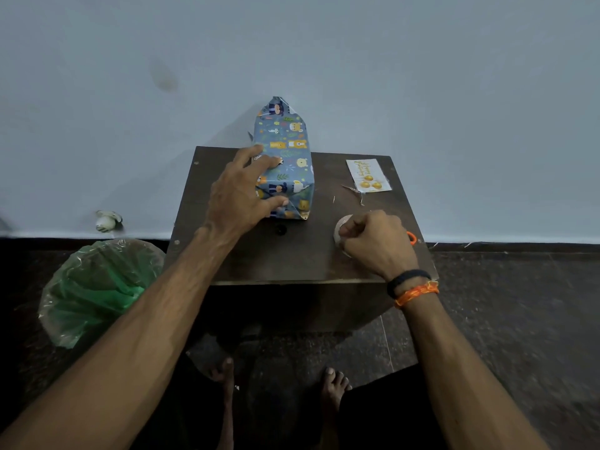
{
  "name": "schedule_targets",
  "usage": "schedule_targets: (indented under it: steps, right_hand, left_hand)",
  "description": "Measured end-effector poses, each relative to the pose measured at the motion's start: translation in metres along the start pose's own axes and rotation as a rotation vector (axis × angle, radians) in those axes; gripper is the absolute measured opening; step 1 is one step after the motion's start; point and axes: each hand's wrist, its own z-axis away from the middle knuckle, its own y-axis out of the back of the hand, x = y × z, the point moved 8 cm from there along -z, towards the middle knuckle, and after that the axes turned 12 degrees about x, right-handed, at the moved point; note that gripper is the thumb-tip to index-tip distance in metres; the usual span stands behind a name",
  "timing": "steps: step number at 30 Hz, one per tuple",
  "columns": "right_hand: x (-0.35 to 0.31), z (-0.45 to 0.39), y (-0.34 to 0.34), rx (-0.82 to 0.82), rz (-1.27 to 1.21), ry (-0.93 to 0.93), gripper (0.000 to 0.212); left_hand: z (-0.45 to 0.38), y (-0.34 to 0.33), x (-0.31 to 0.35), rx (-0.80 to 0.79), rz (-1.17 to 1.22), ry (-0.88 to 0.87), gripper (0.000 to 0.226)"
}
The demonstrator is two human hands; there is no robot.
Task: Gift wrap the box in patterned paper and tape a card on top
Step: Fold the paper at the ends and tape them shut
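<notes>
Your left hand (240, 193) presses spread fingers on the wrapped box (285, 157) (far flap unfolded); your right hand (376, 241) grips the tape roll (340, 229)

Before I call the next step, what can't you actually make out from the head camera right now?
- Tape roll: mostly covered by the right hand; no loose end visible.
- Orange-handled tool: only a loop shows behind that hand.
- Card: print too small to read.
- Wrapped box: left side hidden by the left hand; far end faces away, its fold unseen.
</notes>
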Motion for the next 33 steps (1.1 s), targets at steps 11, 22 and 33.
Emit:
schedule_targets:
  steps: [11, 22, 33]
  right_hand:
    - [0.009, -0.002, -0.016, -0.056, 0.171, -0.027, 0.035]
    - [0.015, -0.004, -0.002, 0.095, -0.525, -0.279, 0.012]
    - [0.019, -0.001, -0.009, 0.069, -0.917, -0.428, 0.018]
  left_hand:
    - [-0.001, 0.001, 0.003, 0.051, -0.150, -0.152, 0.071]
    - [-0.005, -0.005, 0.016, -0.011, -0.115, -0.293, 0.067]
    - [-0.006, -0.008, 0.018, -0.070, -0.085, -0.320, 0.083]
